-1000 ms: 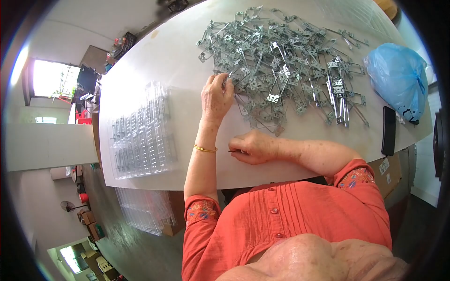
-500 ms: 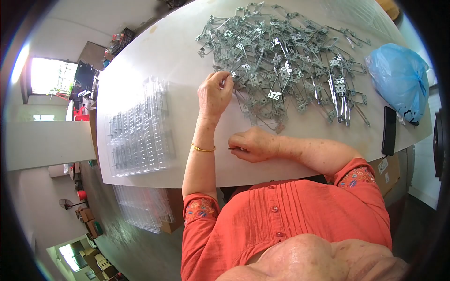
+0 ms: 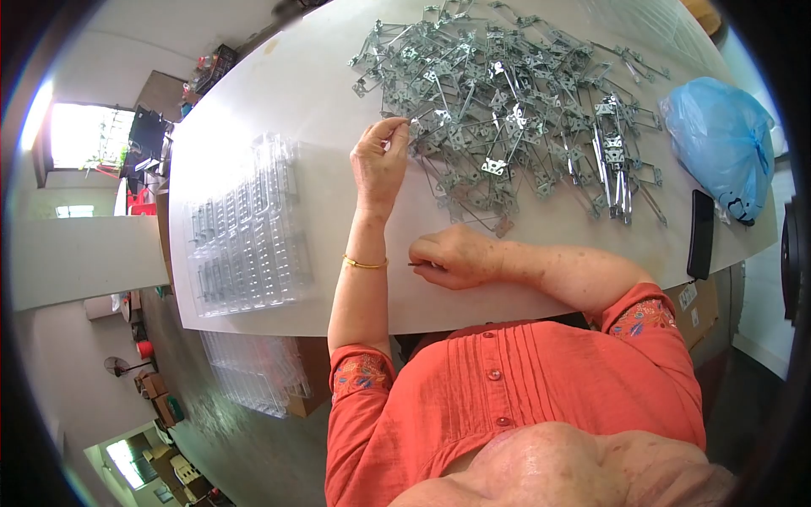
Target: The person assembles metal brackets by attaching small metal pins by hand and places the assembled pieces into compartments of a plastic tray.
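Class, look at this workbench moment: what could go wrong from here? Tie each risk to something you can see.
1. The metal linkages lie tangled, so a part drawn out by the left hand at the pile's edge might drag others along.
2. The smartphone lies by the table's edge; a nudge could tip it off.
3. The thin dark piece pokes from the curled right hand and might slip.

The parts (image 3: 517,117) before you look like metal, glossy in spots; your table (image 3: 325,93) is smooth, the tray (image 3: 245,232) clear shiny plastic, the bag (image 3: 718,131) thin crinkled plastic, your shirt (image 3: 549,376) matt cloth.
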Demonstrator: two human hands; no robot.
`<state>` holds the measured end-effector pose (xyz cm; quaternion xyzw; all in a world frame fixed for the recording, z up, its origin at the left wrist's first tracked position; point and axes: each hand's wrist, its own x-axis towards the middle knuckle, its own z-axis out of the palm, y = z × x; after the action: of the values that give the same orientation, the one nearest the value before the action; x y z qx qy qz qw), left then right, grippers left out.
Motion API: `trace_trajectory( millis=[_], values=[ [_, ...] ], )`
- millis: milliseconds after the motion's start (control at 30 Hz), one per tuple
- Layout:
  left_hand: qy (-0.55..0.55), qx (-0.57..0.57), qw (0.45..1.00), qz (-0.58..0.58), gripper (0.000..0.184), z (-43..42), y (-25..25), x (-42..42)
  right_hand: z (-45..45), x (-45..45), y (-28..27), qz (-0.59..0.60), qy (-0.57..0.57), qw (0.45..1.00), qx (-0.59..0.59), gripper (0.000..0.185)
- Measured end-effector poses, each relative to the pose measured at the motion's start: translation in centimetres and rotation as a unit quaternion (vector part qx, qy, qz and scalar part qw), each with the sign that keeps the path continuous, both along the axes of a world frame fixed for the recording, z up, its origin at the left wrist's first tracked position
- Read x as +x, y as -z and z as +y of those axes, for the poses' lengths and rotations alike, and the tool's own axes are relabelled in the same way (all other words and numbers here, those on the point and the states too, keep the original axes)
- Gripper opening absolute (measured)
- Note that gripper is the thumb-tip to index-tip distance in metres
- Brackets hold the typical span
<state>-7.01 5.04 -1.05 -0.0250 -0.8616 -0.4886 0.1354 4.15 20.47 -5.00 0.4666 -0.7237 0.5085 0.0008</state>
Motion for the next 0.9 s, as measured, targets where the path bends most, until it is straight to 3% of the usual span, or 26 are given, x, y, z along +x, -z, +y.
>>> trace_trajectory(
  millis=[133,233,367,533,733,900],
  values=[
    [-0.008,0.13,0.989,-0.063,0.016,-0.2,0.3,-0.3,0.0,0.1,0.1,-0.019,-0.004,1.0,0.006,0.014],
    [-0.031,0.099,0.993,-0.057,0.018,-0.5,0.6,-0.5,0.0,0.1,0.3,-0.017,-0.004,1.0,0.006,0.014],
    [-0.018,0.164,0.986,-0.02,0.017,-1.3,2.3,-1.3,0.1,0.0,-0.1,-0.029,-0.01,1.0,0.007,0.014],
    [0.005,0.242,0.97,-0.011,0.02,-1.1,0.1,-0.4,0.2,0.0,-0.2,-0.028,-0.011,0.999,0.011,0.014],
    [0.076,0.444,0.883,-0.129,0.019,-2.5,-0.1,0.4,0.2,0.0,-0.3,-0.031,-0.011,0.999,0.012,0.013],
    [0.138,0.471,0.861,-0.132,0.017,-3.8,0.8,1.6,0.1,0.0,-0.3,-0.048,-0.016,0.999,0.005,0.013]
  ],
)
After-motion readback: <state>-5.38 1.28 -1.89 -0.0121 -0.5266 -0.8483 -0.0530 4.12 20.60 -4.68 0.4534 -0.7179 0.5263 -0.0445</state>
